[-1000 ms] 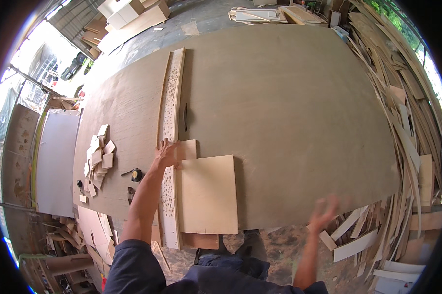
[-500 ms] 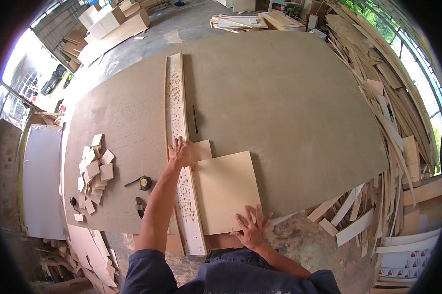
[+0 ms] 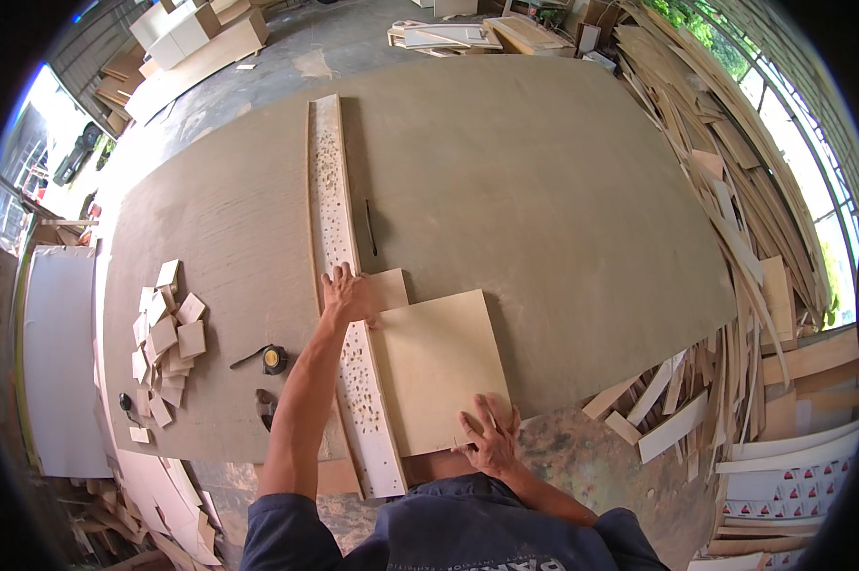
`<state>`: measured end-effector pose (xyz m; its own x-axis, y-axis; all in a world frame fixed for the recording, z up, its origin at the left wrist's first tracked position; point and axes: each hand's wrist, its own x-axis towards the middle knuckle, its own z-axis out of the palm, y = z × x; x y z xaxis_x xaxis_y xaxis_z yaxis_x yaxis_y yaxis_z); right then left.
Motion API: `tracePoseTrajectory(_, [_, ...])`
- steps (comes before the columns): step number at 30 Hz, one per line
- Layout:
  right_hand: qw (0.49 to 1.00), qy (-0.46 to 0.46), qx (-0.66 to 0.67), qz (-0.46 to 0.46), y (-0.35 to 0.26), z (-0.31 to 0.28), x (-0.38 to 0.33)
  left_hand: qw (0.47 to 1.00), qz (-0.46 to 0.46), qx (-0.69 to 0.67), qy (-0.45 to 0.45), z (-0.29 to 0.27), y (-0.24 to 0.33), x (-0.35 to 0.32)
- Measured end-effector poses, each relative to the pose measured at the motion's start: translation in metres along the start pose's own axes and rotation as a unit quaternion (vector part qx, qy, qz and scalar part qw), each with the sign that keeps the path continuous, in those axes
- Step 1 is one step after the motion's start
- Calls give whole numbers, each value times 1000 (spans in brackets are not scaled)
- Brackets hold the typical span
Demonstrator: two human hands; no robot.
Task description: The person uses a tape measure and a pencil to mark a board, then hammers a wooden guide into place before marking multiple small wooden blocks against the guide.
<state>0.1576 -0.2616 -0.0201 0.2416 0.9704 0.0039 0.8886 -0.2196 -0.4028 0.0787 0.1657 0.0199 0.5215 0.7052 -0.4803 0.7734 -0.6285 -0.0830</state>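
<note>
Left fingers [image 3: 337, 279] splay over a speckled strip [image 3: 330, 190] and wooden block [image 3: 390, 286]; right fingers [image 3: 487, 413] spread on a smooth, squarish board [image 3: 437, 366].

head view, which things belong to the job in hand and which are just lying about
Likely in the job:
long spotted strip, under the left hand
small wood piece, at that hand
larger pale board, under the right hand

Likely just lying about:
tape measure, untouched
piled wood blocks
offcuts on the right

shirt [image 3: 439, 528]: dark navy | sleeves [image 3: 287, 533]: short | lettering [image 3: 534, 565]: pale | fingers [image 3: 338, 275]: bare
</note>
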Motion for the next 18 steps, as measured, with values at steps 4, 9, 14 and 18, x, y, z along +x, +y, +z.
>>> tracePoseTrajectory(4, [1000, 3, 12, -6, 0, -1, 2, 999, 24, -29, -1, 0, -5, 3])
tracePoseTrajectory(9, [1000, 20, 9, -14, 2, 3, 9, 999, 27, -27, 6, -7, -6, 6])
tracePoseTrajectory(14, [1000, 20, -1, -21, 4, 2, 19, 999, 37, -20, 11, -14, -10, 15])
tracePoseTrajectory(18, [999, 23, -12, -29, 6, 2, 29, 998, 38, -38, 12, -20, -12, 19])
